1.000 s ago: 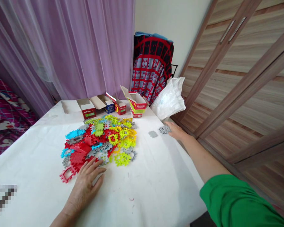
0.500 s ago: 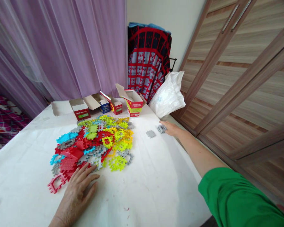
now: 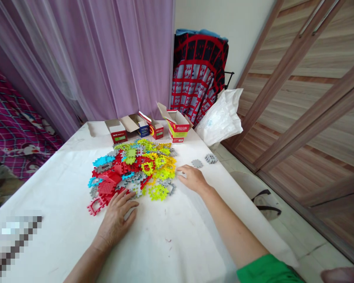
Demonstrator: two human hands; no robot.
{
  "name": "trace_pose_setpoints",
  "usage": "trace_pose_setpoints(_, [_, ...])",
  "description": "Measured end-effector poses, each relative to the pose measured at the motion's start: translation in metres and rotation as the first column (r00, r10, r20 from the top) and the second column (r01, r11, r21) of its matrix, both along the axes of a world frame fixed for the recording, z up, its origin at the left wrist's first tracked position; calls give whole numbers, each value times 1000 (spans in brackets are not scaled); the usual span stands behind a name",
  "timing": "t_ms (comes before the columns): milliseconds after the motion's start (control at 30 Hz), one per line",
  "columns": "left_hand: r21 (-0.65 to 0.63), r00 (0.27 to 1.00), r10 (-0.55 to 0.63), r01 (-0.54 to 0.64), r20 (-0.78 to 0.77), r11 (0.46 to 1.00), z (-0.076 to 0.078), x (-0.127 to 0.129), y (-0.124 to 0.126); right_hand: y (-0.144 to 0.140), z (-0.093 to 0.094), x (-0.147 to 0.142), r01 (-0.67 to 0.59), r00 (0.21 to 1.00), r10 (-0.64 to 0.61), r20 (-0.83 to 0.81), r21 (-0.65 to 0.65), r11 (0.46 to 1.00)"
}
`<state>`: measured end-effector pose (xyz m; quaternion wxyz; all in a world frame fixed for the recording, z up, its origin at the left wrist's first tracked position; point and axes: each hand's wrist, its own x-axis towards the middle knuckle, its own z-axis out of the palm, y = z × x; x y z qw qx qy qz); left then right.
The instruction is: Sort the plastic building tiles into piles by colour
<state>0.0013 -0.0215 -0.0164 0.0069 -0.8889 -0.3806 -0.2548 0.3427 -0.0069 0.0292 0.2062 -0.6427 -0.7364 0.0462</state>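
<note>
A heap of plastic interlocking building pieces [image 3: 115,177] in red, yellow, lime, blue and grey lies on the white-covered table [image 3: 171,251]. At the heap's near edge rests my left hand [image 3: 118,214], fingers spread, its tips touching or just beside red and grey pieces. My right hand [image 3: 193,179] is at the heap's right side, fingers apart and pointing towards the yellow pieces, with nothing visible in it. Beyond that hand, a single grey piece [image 3: 197,163] lies flat next to a small stack of grey pieces [image 3: 211,158].
Several opened cardboard boxes line the back, including a red and yellow box [image 3: 177,131] and a blue box [image 3: 143,129]. A white plastic bag [image 3: 221,118] stands by the table's far right corner. On the floor at right is a pale bin [image 3: 247,184]; wooden cupboards [image 3: 306,114] stand beyond.
My right hand has left the grey stack and moved left to the heap's right edge; the stack stays on the table. My left hand keeps its place. The view has swung right.
</note>
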Motion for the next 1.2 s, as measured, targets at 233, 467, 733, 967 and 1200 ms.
trace_pose_setpoints(233, [-43, 999, 21, -19, 31, 999, 1, 3, -2, -2, -24, -30, 9, 998, -16, 55, 123, 992])
trace_pose_setpoints(467, [-56, 997, 21, -17, 79, 998, 5, 4, -4, -20, -22, -29, 184, 963, -133, -236, 209, 961])
trace_pose_setpoints(733, [-53, 997, 12, -8, 75, 999, 2, 1, -2, -27, -37, 4, 507, 810, -488, -326, -30, 861])
trace_pose_setpoints(967, [-58, 998, 14, -10, 68, 998, 1, 0, -2, -38, -36, -4, 344, 926, -335, -173, 21, 939])
trace_pose_setpoints(1200, [-61, 997, 10, -6, 76, 998, 1, -1, -2, -37, -35, -11, 356, 934, -356, -40, 12, 934])
